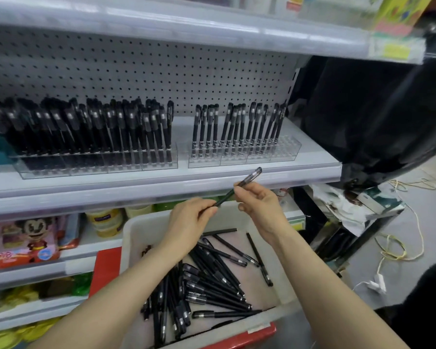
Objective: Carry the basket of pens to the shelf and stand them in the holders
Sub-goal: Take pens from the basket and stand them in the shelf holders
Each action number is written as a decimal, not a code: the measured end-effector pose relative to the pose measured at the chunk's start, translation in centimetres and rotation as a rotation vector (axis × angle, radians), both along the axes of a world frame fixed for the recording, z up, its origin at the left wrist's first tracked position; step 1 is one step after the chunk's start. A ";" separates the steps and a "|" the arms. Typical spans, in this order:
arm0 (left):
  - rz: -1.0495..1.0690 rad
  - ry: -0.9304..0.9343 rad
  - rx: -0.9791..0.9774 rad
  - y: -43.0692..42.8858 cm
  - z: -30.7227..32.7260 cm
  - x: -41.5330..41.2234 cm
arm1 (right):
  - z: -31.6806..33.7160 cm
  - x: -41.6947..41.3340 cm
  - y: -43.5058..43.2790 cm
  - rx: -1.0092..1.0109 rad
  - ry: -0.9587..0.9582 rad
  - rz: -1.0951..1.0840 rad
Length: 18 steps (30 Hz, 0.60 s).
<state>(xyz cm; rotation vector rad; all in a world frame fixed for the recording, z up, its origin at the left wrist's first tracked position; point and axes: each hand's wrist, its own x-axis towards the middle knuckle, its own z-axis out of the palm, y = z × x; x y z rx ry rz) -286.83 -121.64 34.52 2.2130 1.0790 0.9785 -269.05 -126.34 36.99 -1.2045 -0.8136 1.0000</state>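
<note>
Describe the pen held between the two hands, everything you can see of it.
The pen is slim and black, matt plastic by its look, with a greyish, glossier cap end. It is tilted, cap end up and to the right, the other end down to the left. The left hand pinches its lower tip, and the right hand pinches the barrel near the middle. It is held above the basket of loose pens, in front of the shelf edge, touching neither.
</note>
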 end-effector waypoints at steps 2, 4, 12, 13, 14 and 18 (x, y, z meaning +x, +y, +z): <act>-0.022 0.054 0.048 0.2 1.1 1.5 | 0.6 0.5 0.0 0.014 -0.070 -0.001; -0.040 0.078 0.117 0.6 2.4 3.0 | 1.9 1.6 0.2 0.041 -0.109 -0.042; 0.061 0.290 0.446 4.8 7.0 7.6 | 8.5 12.8 2.3 0.140 -0.565 -0.426; 0.086 0.348 0.484 5.5 7.0 7.9 | 9.0 14.2 2.7 0.138 -0.626 -0.473; 0.111 0.403 0.511 6.2 6.9 8.1 | 9.5 15.3 3.2 0.134 -0.673 -0.507; 0.178 0.453 0.583 7.7 5.4 8.1 | 10.5 17.6 5.4 0.147 -0.803 -0.508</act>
